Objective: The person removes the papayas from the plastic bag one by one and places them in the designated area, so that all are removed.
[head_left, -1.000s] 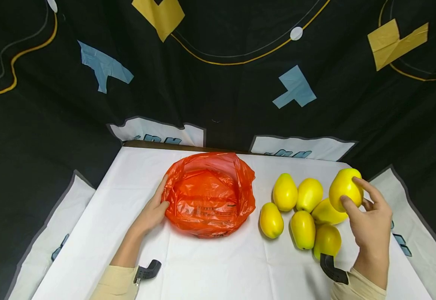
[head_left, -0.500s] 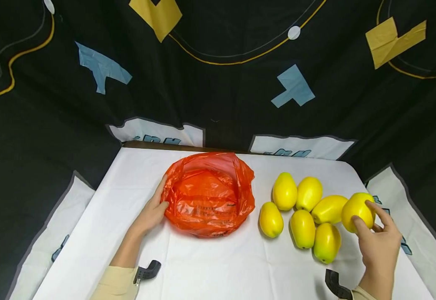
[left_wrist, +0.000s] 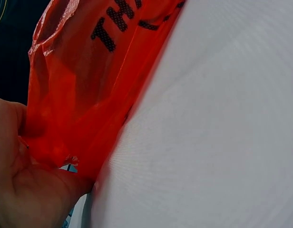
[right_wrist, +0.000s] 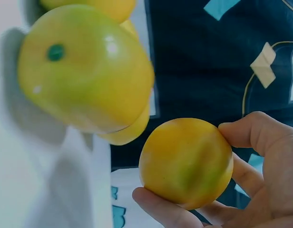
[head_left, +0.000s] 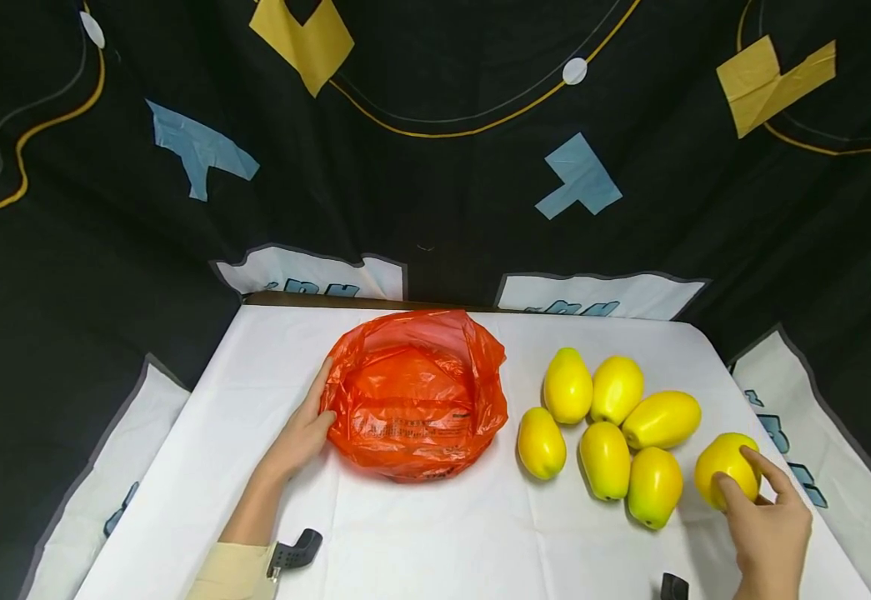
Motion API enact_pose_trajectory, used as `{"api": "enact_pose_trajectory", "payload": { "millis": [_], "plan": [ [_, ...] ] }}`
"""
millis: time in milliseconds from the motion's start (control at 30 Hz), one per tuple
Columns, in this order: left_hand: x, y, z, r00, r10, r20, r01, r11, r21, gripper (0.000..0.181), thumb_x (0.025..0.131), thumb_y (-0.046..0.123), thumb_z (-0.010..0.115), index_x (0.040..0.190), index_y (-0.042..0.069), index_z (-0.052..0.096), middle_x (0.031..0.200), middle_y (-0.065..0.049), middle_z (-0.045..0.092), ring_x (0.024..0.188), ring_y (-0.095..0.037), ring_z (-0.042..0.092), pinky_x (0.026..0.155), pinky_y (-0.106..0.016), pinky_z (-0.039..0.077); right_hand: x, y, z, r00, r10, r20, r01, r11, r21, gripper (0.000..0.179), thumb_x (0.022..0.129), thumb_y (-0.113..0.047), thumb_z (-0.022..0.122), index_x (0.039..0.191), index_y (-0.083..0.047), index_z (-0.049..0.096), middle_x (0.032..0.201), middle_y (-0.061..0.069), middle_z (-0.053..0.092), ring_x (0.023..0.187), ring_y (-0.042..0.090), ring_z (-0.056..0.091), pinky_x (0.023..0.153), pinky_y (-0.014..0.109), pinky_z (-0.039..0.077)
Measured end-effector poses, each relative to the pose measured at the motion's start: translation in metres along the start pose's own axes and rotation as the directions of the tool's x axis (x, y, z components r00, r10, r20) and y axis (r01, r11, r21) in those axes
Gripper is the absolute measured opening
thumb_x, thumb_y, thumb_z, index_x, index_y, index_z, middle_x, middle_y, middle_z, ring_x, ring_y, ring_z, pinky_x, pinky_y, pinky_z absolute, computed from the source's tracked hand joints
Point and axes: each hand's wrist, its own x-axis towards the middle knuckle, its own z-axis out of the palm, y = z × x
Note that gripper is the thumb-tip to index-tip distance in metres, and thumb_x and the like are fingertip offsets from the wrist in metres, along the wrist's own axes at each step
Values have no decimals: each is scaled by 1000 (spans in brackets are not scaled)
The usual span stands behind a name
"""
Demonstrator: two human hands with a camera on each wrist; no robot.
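An orange-red plastic bag [head_left: 412,400] stands with its mouth gaping on the white table. My left hand [head_left: 302,437] holds the bag's left side, and the left wrist view shows the thin plastic [left_wrist: 80,109] between thumb and fingers. At the table's right side, my right hand [head_left: 773,521] pinches a yellow mango [head_left: 728,471] between thumb and fingertips. In the right wrist view the held mango [right_wrist: 187,164] has a greenish patch. Left of that hand lie several more yellow mangoes, the nearest one [head_left: 655,487] greenish at its lower end.
The loose mangoes, such as the leftmost one [head_left: 542,443], lie grouped between the bag and my right hand. A white cloth covers the table [head_left: 435,542]. Behind it hangs a black curtain [head_left: 443,208] with blue and gold shapes.
My right hand has carried the mango down toward the table's near right, away from the group. My left hand has kept its hold on the bag.
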Motion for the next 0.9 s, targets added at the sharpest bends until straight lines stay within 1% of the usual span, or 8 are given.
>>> {"api": "enact_pose_trajectory", "payload": {
  "millis": [167,233,333,500,567,633,767,900],
  "plan": [
    [4,-25,1,1000,5,-10,-5,1000,25,83,94,-7,38,157,32,2,162,11,1,147,-19,0,116,-55,5,4,16,6,999,5,50,-2,998,-57,61,90,-26,65,147,-21,46,156,11,30,100,31,44,51,9,43],
    [5,-30,1,1000,8,-11,-7,999,35,83,94,-7,38,157,33,2,162,11,1,147,-19,0,116,-55,4,5,21,8,998,0,59,5,997,-82,61,90,-26,65,147,-17,46,156,13,31,104,33,43,55,10,42],
    [3,-22,1,1000,-1,-4,1,1000,31,81,94,-8,38,158,25,2,163,4,0,147,-22,-1,116,-55,4,5,25,12,998,-3,68,10,994,-108,61,89,-25,64,147,-14,46,155,14,31,114,35,41,74,23,47],
    [-3,4,2,1000,-7,8,6,999,38,79,93,-9,38,158,18,2,163,-3,1,147,-26,1,115,-57,5,6,27,17,996,36,87,-25,993,-119,63,90,-25,63,149,-15,43,158,16,26,118,38,36,90,46,44],
    [-2,4,2,1000,-4,8,4,999,41,79,94,-8,38,158,20,2,163,-2,1,147,-26,1,115,-58,6,7,28,19,995,51,90,-40,993,-113,63,91,-24,62,150,-15,41,158,16,23,119,39,34,95,50,44],
    [1,-2,1,1000,-4,3,4,999,45,79,94,-8,38,158,21,2,163,-1,1,147,-26,1,115,-58,5,9,29,20,994,54,91,-44,994,-102,64,90,-23,62,150,-15,41,159,16,21,122,40,32,102,55,39],
    [8,-20,0,1000,16,-8,-15,998,66,82,94,-7,38,158,28,1,162,8,1,147,-20,1,116,-55,5,11,31,22,993,52,103,-41,993,-109,64,91,-24,62,150,-15,40,159,17,21,119,40,33,100,56,38],
    [9,-28,-1,1000,4,-10,-3,996,88,83,95,-5,38,157,35,1,161,14,1,147,-17,2,116,-54,8,13,30,22,992,46,114,-32,992,-122,64,91,-27,61,150,-15,40,158,18,22,117,40,35,95,54,40]
  ]
}}
